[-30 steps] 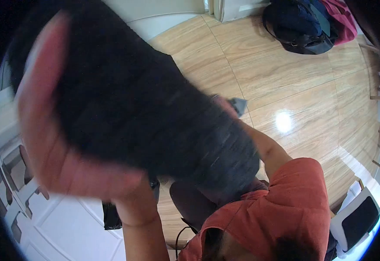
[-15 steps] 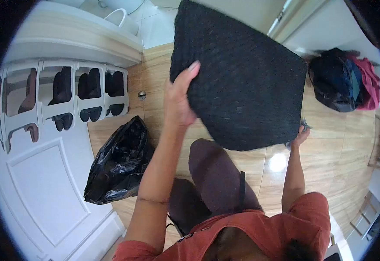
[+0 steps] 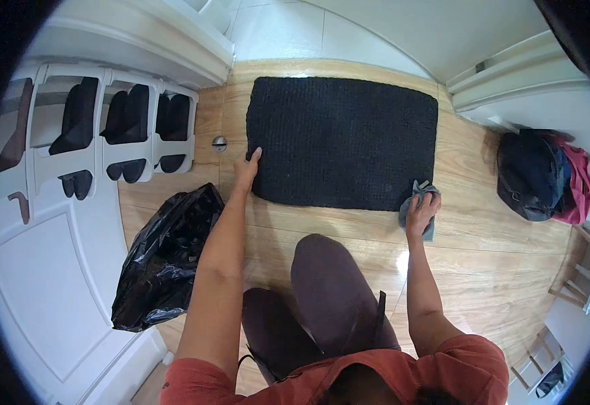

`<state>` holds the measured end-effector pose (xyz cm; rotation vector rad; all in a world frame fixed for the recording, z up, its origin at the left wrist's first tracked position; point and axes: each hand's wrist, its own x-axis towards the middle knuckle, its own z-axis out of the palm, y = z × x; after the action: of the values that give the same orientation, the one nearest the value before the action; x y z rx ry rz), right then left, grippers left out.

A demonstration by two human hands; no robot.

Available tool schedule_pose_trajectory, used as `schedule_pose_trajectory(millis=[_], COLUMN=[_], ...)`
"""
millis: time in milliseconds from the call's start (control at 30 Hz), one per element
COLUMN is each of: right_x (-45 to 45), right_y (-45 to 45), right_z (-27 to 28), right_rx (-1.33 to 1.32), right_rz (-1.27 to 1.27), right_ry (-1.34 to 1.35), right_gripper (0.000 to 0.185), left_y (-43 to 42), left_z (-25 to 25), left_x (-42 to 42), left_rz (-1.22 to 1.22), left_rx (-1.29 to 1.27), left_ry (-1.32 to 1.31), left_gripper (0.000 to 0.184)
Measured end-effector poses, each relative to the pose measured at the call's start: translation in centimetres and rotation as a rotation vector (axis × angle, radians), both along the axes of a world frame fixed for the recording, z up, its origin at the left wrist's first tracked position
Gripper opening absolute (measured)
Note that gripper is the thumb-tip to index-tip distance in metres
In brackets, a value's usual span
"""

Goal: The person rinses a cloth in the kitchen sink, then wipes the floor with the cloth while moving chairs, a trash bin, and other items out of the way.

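Observation:
A black textured mat [image 3: 342, 142] lies flat on the wood-look floor in front of a doorway. My left hand [image 3: 246, 169] grips the mat's left edge near its lower corner, thumb on top. At the mat's lower right corner, my right hand [image 3: 423, 210] is closed on a grey cloth [image 3: 428, 231], which is bunched under the fingers and overlaps the corner. My knees are on the floor just below the mat.
A black plastic bag [image 3: 163, 263] sits left of my legs. Beyond it are a white shoe rack [image 3: 102, 150] and a metal doorstop [image 3: 220, 143]. Dark and pink bags [image 3: 534, 177] rest by the right wall, with wooden chair or rack legs below.
The mat was held up and tilted before; now it lies flat on the floor. Both hands have come down with it, and the right hand has moved left with the cloth.

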<state>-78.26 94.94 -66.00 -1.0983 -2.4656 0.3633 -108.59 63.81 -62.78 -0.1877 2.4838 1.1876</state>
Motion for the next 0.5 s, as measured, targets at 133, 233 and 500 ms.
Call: schedule_pose_trajectory(millis=[133,233,500], right_x=[-1.3,-0.8,9.7], right_y=[-0.3,-0.3,-1.7], right_z=[0.2,-0.2,-2.0], right_rx=[0.003,-0.068,-0.099], right_rz=[-0.011,0.026,0.029], right_ry=[-0.057,-0.047,-0.092], right_gripper=[0.020,0.025,0.034], left_y=[-0.9,-0.3,-0.7], left_z=[-4.1,-3.4,13.1], left_x=[-3.1,-3.6,5.8], left_rz=[-0.077,-0.071,-0.407], left_rx=[-0.077,-0.060,-0.729], left_ry=[0.107,0.149,0.512], left_gripper=[0.050,0.056,0.091])
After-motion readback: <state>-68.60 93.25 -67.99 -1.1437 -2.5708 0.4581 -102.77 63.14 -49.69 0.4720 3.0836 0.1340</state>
